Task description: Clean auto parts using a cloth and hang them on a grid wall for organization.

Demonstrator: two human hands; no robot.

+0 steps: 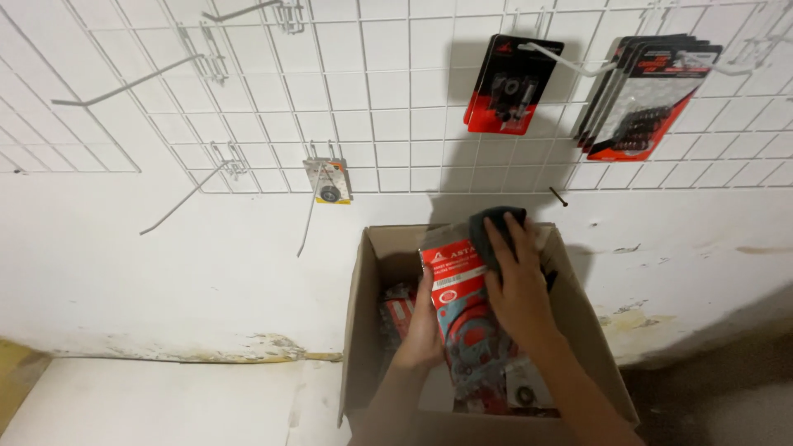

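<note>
Open brown cardboard box [363, 330], matte and square-cornered, stands on the floor against the white wall. Inside it, the left hand [421, 334] grips the left edge of a glossy red flat plastic packet [462, 318]. The right hand [516, 285] presses a dark soft cloth [493, 223] against the packet's top. Above, red-and-black carded packs [508, 83] hang on a white wire grid [248, 124].

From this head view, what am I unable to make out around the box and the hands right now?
- Open brown cardboard box: its bottom and most contents, hidden by both forearms and the red flat packet.
- Dark grey cloth: mostly covered by the right hand.
- Left hand: fingers hidden behind the packet.
- Box's near wall: cut off by the bottom edge.
- Small round part on the wire grid: too small to identify.
</note>
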